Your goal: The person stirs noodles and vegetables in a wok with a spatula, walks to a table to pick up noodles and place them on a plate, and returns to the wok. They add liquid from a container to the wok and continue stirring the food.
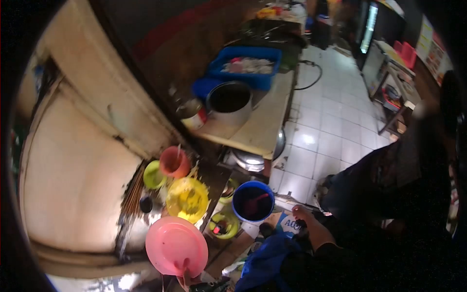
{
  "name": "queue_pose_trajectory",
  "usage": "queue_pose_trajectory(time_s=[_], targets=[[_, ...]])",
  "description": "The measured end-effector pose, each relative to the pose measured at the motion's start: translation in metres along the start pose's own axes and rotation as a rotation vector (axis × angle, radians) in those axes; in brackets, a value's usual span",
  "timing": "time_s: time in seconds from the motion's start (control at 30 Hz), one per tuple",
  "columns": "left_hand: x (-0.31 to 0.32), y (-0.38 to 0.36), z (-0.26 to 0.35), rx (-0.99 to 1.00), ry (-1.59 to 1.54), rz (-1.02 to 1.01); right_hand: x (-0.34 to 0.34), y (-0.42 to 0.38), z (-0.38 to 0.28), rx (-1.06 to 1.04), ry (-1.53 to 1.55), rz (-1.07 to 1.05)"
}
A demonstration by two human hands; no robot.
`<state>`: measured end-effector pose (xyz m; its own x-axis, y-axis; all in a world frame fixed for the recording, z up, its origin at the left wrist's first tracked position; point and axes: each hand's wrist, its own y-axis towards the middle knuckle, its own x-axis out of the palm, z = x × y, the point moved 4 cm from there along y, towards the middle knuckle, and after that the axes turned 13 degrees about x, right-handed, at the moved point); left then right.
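My left hand (186,278) grips the lower edge of a round pink plastic plate (176,243), its fingers lying against the surface. The plate is held tilted, near a yellow plastic bowl (187,198) smeared with something pale yellow. Behind that bowl stand a red-pink plastic container (174,161) and a green cup (154,174). My right hand (304,214) is out to the right of a blue bucket (253,201), its fingers loosely apart and no held thing visible. Inside the bucket is dark liquid with a pinkish item.
A large metal pot (229,114) and a blue basin (272,83) stand on the counter (265,131) ahead. Bamboo sticks (131,197) lean at the left. Below is a yellow-green tub (231,229). A person in dark clothes (384,170) is close on the right, beside the white tiled floor (331,127).
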<state>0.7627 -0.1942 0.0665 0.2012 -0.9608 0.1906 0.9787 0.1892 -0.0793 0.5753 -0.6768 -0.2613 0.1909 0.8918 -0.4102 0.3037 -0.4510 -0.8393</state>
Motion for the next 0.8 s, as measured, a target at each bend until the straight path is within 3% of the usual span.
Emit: queue_pose_trajectory(time_s=[0.07, 0.13, 0.2, 0.23, 0.4, 0.6, 0.63, 0.67, 0.8], targets=[[0.032, 0.025, -0.008, -0.01, -0.02, -0.112, 0.004, 0.005, 0.001, -0.082, 0.204, -0.104], [0.064, 0.042, -0.022, -0.045, -0.05, -0.222, 0.027, 0.048, 0.039, 0.009, 0.254, -0.466], [0.103, 0.054, -0.036, -0.075, -0.096, -0.305, 0.009, -0.032, -0.01, 0.068, -0.354, -0.409], [0.122, 0.058, -0.04, -0.085, -0.106, -0.339, 0.011, -0.037, -0.013, 0.059, -0.429, -0.431], [0.205, 0.06, -0.054, -0.115, -0.139, -0.471, -0.012, -0.029, -0.003, 0.047, -0.383, -0.452], [0.318, 0.052, -0.084, -0.15, -0.105, -0.522, -0.131, 0.042, -0.011, 0.141, -0.307, -0.533], [0.346, 0.056, -0.088, -0.145, -0.106, -0.516, -0.155, 0.06, -0.016, 0.104, -0.303, -0.507], [0.374, 0.058, -0.091, -0.133, -0.1, -0.515, -0.173, 0.094, -0.015, -0.066, -0.305, -0.465], [0.499, 0.046, -0.108, -0.167, -0.072, -0.529, -0.293, 0.13, -0.04, -0.141, -0.472, 0.16]])
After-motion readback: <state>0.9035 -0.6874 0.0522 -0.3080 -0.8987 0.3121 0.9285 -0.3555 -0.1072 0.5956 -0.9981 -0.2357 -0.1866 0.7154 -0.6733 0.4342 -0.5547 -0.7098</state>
